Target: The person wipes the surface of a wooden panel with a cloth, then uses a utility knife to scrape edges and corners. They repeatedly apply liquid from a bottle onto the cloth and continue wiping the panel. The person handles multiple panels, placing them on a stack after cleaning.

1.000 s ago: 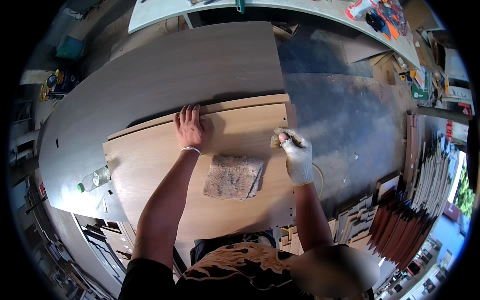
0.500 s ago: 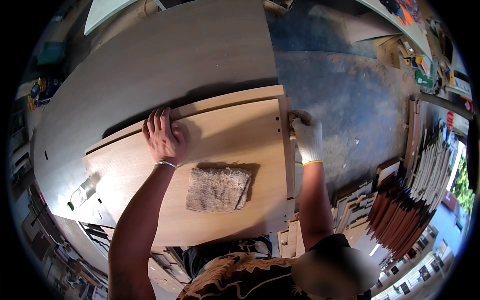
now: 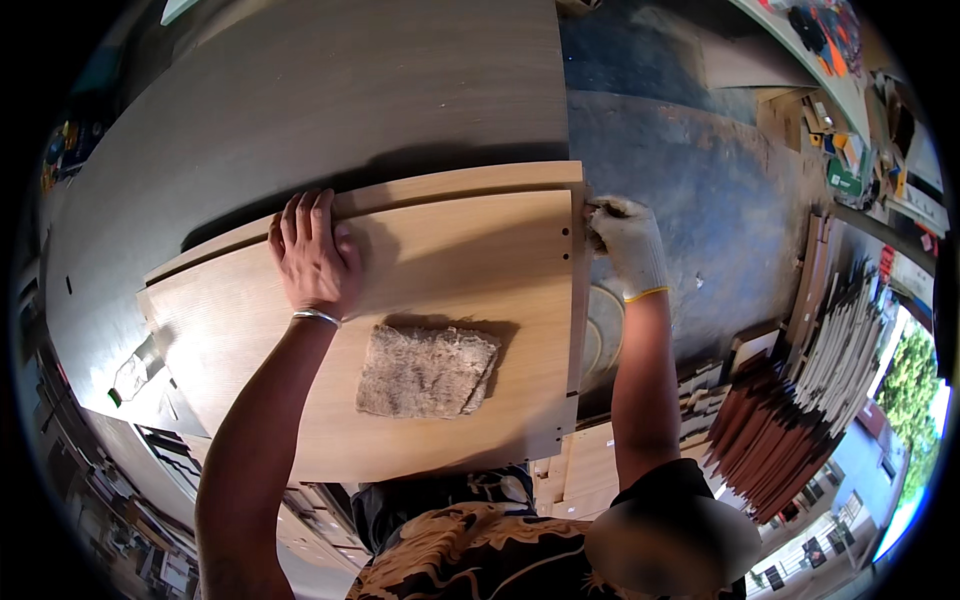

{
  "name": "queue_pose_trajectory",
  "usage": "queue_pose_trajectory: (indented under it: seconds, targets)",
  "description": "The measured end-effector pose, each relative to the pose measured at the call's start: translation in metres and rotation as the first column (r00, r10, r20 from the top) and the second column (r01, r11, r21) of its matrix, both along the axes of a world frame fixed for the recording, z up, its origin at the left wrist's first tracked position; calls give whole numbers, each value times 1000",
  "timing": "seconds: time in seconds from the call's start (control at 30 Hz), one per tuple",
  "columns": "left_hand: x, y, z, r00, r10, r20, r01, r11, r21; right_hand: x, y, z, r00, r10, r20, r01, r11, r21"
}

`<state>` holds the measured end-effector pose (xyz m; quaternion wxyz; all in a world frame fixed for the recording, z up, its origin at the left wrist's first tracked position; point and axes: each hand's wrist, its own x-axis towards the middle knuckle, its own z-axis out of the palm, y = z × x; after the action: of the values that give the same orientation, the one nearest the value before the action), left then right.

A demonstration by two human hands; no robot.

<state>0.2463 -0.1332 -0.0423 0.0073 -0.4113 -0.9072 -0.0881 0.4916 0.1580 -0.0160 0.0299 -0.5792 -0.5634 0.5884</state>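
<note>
A light wood-grain board point(image 3: 480, 270) lies across the grey table, with a raised strip along its far edge and small dark holes near its right edge. My bare left hand point(image 3: 313, 250), a silvery bracelet at the wrist, lies on the board, its fingers stretched over the far strip. My right hand point(image 3: 630, 245), in a white knit glove with dark-stained fingertips, is at the board's right edge near the far corner. Its fingers are curled together; what they hold, if anything, is hidden. A folded, fuzzy beige cloth point(image 3: 428, 372) rests on the near half of the board.
The grey tabletop point(image 3: 400, 85) stretches beyond the board. Dusty dark floor point(image 3: 690, 190) shows to the right. Stacks of reddish-brown and whitish strips point(image 3: 775, 425) stand at the lower right. A shelf with tools and boxes point(image 3: 845, 150) is at the upper right.
My right hand has moved a little farther along the board's right edge, toward the far corner. The whole view has shifted slightly. My left hand stays in place on the board.
</note>
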Motion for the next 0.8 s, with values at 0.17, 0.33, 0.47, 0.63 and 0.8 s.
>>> queue_pose_trajectory:
  seconds: [0.17,0.33,0.47,0.63,0.8]
  targets:
    - [-1,1,0,1000,1,14,-1,1000,-2,-1,13,2,985,167,53,-167,986,1]
    - [-1,1,3,999,5,33,-5,1000,10,-8,12,6,978,172,115,-174,985,5]
    - [-1,0,4,999,14,42,-14,1000,17,-17,7,12,973,145,182,-149,989,8]
    - [-1,2,5,997,20,80,-23,999,35,-23,7,15,925,236,298,-266,962,66]
    - [-1,3,5,997,14,77,-18,998,53,-26,7,8,902,261,344,-311,945,99]
